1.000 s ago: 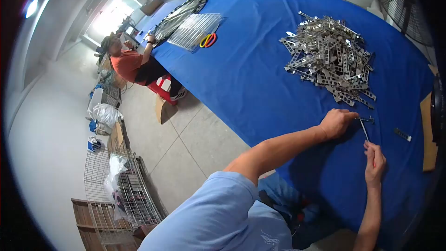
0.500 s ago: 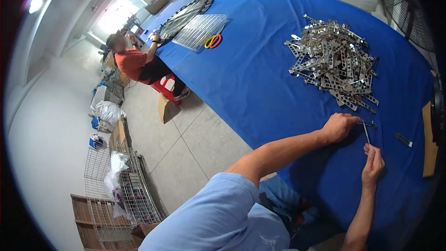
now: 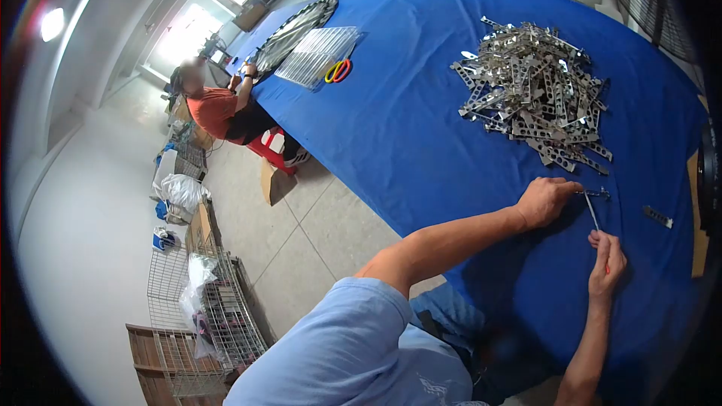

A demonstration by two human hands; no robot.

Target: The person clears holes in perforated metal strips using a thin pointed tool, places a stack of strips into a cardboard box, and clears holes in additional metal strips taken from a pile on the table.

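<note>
Left hand (image 3: 547,201): fingers curled and pinched together at the near side of the pile, gripping one end of a small metal strip (image 3: 599,194) that stuck out to the right of the fingertips.
Right hand (image 3: 606,263): mostly closed, nearer and further right than the left one, holding a slim rod tool (image 3: 592,212); a fleck of red-orange showed at the palm.
Rod tool: slanted from the right fingers, far and leftward, to the strip beside the left fingertips; the contact was too small to make out.
Loose strip (image 3: 658,216): lay flat by itself to the right of both hands, dark with a bright end.
Metal pile (image 3: 538,90): a heap of silvery perforated strips, tangled at many angles, just beyond the left hand.
Blue cloth (image 3: 398,128): covered the long table under all of these, with some wrinkles.
Scissors (image 3: 338,71): yellow and red handles, far to the left of the pile, against the edge of a clear ribbed sheet (image 3: 316,56).
Dark oval piece (image 3: 297,34): lay beyond the ribbed sheet, near a co-worker (image 3: 214,111).
Co-worker: sat at the table's far left in an orange top, on a red stool (image 3: 272,152), both hands at the table edge.
Wire baskets (image 3: 218,316): stood on the floor at near left.
</note>
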